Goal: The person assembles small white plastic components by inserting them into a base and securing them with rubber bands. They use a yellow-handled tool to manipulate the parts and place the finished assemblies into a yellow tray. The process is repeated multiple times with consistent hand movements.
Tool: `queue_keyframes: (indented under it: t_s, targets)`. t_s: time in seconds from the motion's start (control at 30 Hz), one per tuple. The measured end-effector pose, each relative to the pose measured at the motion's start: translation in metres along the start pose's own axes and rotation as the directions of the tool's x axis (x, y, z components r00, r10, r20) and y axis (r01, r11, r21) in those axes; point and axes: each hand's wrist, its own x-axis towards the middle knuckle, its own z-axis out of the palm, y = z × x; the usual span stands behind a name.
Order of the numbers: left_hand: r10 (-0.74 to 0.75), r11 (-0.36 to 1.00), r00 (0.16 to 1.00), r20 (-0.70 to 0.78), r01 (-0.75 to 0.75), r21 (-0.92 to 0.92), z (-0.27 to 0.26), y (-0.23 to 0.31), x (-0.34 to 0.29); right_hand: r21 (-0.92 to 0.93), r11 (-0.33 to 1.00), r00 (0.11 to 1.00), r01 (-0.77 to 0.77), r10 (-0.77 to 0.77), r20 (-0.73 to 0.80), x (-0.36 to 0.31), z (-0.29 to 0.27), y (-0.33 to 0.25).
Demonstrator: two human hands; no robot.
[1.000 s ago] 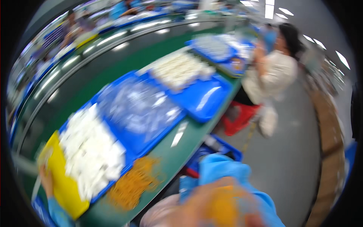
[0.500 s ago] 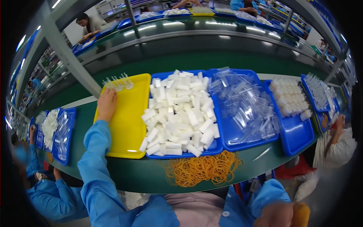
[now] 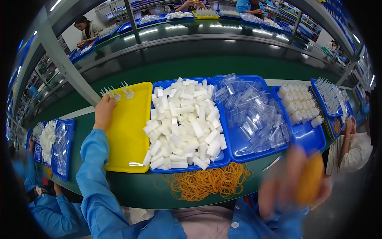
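Observation:
My left hand [image 3: 104,112] reaches to the far left corner of the yellow tray [image 3: 129,139]. Its fingers are drawn together at the clear stemmed plastic pieces [image 3: 115,95], pinching the nearest one. Several of these pieces stand upright in that corner, partly hidden by the fingers. My right hand [image 3: 280,185] is raised at the lower right, in front of the blue trays, and smeared by motion. An orange-yellow blurred object [image 3: 310,179] shows beside it; its kind, and whether the hand holds it, cannot be told.
Blue trays hold white foam blocks [image 3: 187,119], clear plastic sleeves [image 3: 254,115] and whitish cylindrical pieces [image 3: 298,103]. Orange rubber bands [image 3: 209,181] lie along the green table's near edge. A metal post [image 3: 71,67] rises behind the yellow tray. Co-workers sit at both sides and across.
My right hand has swung up and forward from the lower right edge, with the orange-yellow object beside it. My left hand stays at the yellow tray's far corner; the whole view has shifted slightly.

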Motion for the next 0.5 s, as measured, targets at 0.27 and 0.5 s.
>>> queue_keyframes:
  t_s: [0.27,0.5]
  targets:
    - [-0.055,0.989,0.998,-0.029,0.05,-0.14,-0.047,0.031,-0.018,-0.958,-0.104,0.952,-0.268,0.123,-0.28,0.063,-0.181,0.122]
    - [-0.019,0.933,0.996,0.087,0.049,-0.358,-0.09,0.06,-0.072,-0.918,-0.333,0.939,-0.214,0.188,-0.288,0.039,-0.198,0.165]
